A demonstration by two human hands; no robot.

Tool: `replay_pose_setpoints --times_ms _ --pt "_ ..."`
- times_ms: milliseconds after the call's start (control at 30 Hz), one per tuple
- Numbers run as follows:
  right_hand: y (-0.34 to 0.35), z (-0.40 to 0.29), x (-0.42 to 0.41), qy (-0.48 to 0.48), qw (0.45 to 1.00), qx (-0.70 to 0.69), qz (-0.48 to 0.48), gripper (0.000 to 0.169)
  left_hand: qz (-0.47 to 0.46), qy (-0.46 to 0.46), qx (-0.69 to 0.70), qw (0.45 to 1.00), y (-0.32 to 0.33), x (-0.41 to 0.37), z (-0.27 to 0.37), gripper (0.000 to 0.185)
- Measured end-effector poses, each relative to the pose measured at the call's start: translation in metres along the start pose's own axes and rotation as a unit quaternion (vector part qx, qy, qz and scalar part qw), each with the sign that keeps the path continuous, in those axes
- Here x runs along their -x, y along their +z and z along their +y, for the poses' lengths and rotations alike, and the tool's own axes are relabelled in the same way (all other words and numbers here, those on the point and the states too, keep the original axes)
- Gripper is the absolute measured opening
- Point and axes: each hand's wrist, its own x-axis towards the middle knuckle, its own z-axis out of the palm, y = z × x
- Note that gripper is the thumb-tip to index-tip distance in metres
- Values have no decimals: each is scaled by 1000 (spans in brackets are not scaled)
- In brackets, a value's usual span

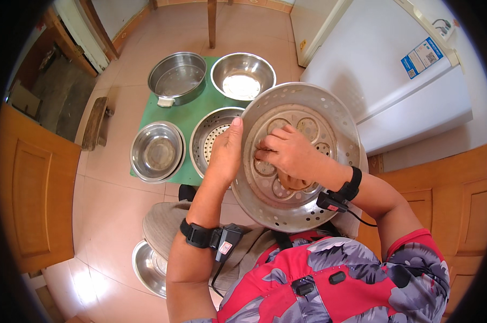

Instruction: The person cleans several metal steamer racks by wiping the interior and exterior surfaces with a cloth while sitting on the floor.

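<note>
A large perforated aluminium steamer basket point(344, 121), with ring-shaped patterns on its base, is tilted up in front of my body. My left hand point(227, 151) grips its left rim, with the thumb along the edge and the other fingers hidden. Inside the basket, my right hand point(292, 151) rests with curled fingers at the patterned base. A brownish shape shows just below that hand; I cannot tell whether it is a cloth or a reflection. Partly behind my left hand sits a smaller steel colander point(203, 137).
A low green table point(154, 109) carries a steel steamer tier point(178, 76) with a pale handle, a shiny steel bowl point(243, 74) and stacked steel bowls point(158, 151). Another steel basin point(150, 270) is on the floor. A wooden stool point(94, 123) stands left; a white refrigerator point(380, 68) is at right.
</note>
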Motion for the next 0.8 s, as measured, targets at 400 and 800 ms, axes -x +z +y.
replay_pose_setpoints --times_ms 400,800 --pt "-9 -3 30 101 994 40 4 20 1 24 -9 1000 0 0 -8 67" --pt "-4 -7 19 85 995 44 23 17 -12 0 30 999 -1 -3 -4 67"
